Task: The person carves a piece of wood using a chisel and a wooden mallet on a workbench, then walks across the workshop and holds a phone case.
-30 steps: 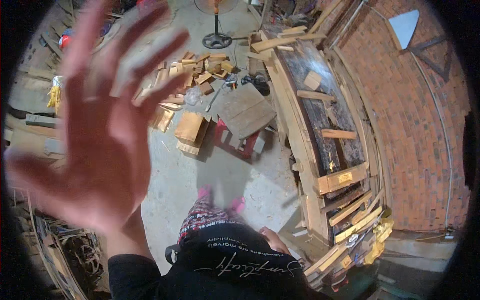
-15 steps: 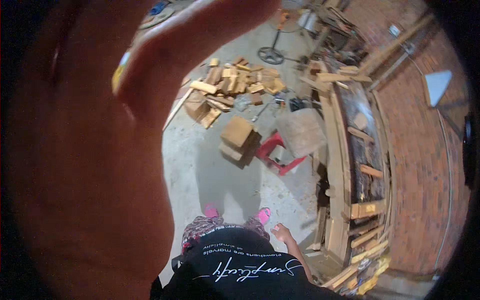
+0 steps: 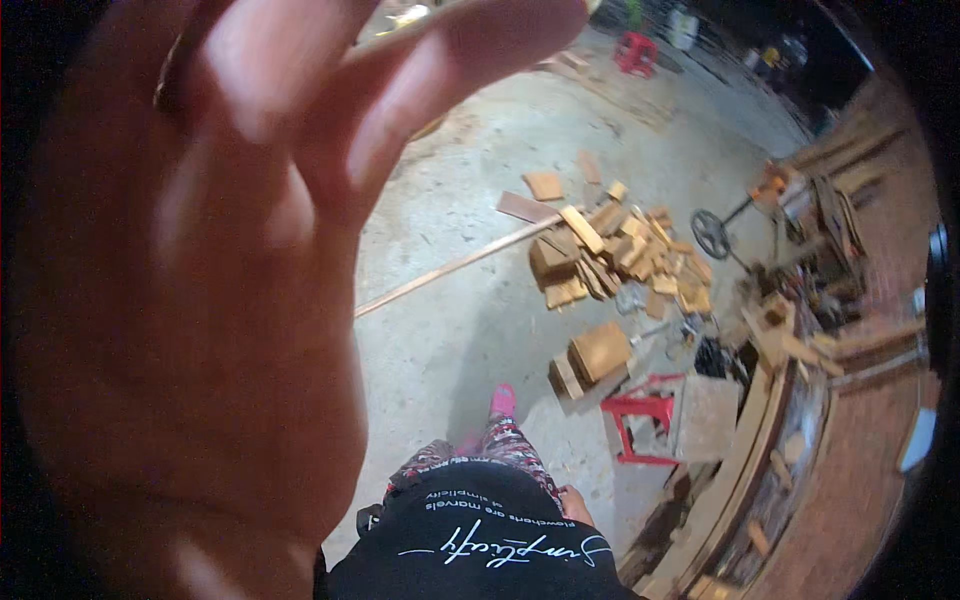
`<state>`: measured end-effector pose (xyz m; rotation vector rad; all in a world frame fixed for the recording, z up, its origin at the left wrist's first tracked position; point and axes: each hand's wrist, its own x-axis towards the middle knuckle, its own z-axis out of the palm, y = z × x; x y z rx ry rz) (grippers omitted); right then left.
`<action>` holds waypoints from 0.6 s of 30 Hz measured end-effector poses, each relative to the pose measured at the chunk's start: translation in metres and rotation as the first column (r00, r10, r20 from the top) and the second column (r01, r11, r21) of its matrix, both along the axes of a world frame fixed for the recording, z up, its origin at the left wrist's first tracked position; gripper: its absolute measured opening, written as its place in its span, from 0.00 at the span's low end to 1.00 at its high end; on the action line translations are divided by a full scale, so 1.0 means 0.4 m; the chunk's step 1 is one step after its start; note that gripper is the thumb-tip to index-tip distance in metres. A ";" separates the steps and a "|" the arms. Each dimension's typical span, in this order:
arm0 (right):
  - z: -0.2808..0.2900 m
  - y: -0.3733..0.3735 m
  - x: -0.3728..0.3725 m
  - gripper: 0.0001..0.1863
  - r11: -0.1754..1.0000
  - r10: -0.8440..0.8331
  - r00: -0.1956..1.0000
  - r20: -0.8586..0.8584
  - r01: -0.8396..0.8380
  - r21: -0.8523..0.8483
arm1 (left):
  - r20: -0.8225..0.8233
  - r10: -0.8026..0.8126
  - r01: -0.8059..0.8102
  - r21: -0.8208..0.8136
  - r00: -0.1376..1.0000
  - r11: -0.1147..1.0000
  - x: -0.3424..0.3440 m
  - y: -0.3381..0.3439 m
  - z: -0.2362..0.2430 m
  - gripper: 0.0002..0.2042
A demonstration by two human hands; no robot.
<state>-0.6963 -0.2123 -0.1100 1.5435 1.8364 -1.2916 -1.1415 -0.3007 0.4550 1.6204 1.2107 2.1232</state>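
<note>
My left hand [image 3: 260,330] is raised very close to the camera and fills the left side of the view, palm side showing. One digit stretches toward the upper right, apart from the rest; no held thing shows, and other fingertips run out of view. My right hand [image 3: 575,505] hangs low beside my hip, partly behind the black shirt [image 3: 480,530]. Its fingers are mostly hidden, and nothing shows in it. Nearest to it on the floor are a red stool [image 3: 640,425] with a board [image 3: 707,418] against it and a wooden block [image 3: 600,350].
A heap of wood offcuts [image 3: 625,250] lies ahead, with a long thin strip [image 3: 460,265] running left from it. Timber stacks [image 3: 760,480] line the brick wall [image 3: 850,490] at right. A black wheel [image 3: 710,233] and a farther red stool [image 3: 635,53] stand beyond.
The view has swung left, so the wood heap and stool appear farther right. My left hand stays close to the camera, its digits shifted. My right hand has drawn in beside my hip.
</note>
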 end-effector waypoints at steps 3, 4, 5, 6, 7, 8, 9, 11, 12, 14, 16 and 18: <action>-0.073 0.092 -0.041 0.25 0.974 0.208 0.971 0.120 -0.217 0.064 | -0.094 0.161 -0.163 -0.018 0.983 0.986 -0.103 0.003 0.007 0.42; -0.102 0.126 -0.065 0.27 0.933 0.327 0.926 0.187 -0.348 0.095 | -0.130 0.213 -0.217 -0.020 0.968 0.976 -0.141 0.004 0.010 0.42; -0.130 0.165 -0.098 0.23 0.892 0.439 0.848 0.297 -0.452 -0.027 | -0.165 0.262 -0.269 -0.022 0.951 0.963 -0.180 0.006 0.013 0.42; -0.153 0.206 -0.137 0.22 0.879 0.469 0.851 0.238 -0.475 -0.034 | -0.202 0.319 -0.329 -0.021 0.926 0.944 -0.219 0.010 0.017 0.41; -0.173 0.250 -0.185 0.21 0.882 0.467 0.856 0.222 -0.470 -0.042 | -0.238 0.374 -0.390 -0.019 0.896 0.921 -0.253 0.011 0.026 0.41; -0.184 0.297 -0.238 0.21 0.881 0.469 0.857 0.213 -0.470 -0.050 | -0.268 0.431 -0.451 -0.013 0.861 0.892 -0.290 0.012 0.037 0.41; -0.191 0.347 -0.300 0.20 0.878 0.476 0.856 0.203 -0.476 -0.052 | -0.285 0.484 -0.507 -0.007 0.827 0.862 -0.326 0.017 0.049 0.41; -0.182 0.451 -0.429 0.19 0.867 0.497 0.851 0.173 -0.494 -0.060 | -0.303 0.579 -0.605 0.009 0.757 0.796 -0.394 0.030 0.080 0.40; -0.172 0.505 -0.499 0.19 0.866 0.499 0.853 0.154 -0.497 -0.057 | -0.316 0.620 -0.648 0.021 0.718 0.761 -0.425 0.039 0.095 0.40; -0.142 0.609 -0.640 0.18 0.865 0.503 0.857 0.112 -0.499 -0.061 | -0.326 0.688 -0.717 0.044 0.648 0.696 -0.476 0.049 0.112 0.40; -0.110 0.716 -0.784 0.17 0.897 0.438 0.895 0.086 -0.430 -0.099 | -0.326 0.749 -0.777 0.061 0.577 0.626 -0.528 0.055 0.118 0.39; -0.080 0.823 -0.936 0.16 0.947 0.293 0.955 0.054 -0.282 -0.154 | -0.326 0.801 -0.832 0.070 0.503 0.551 -0.589 0.049 0.122 0.39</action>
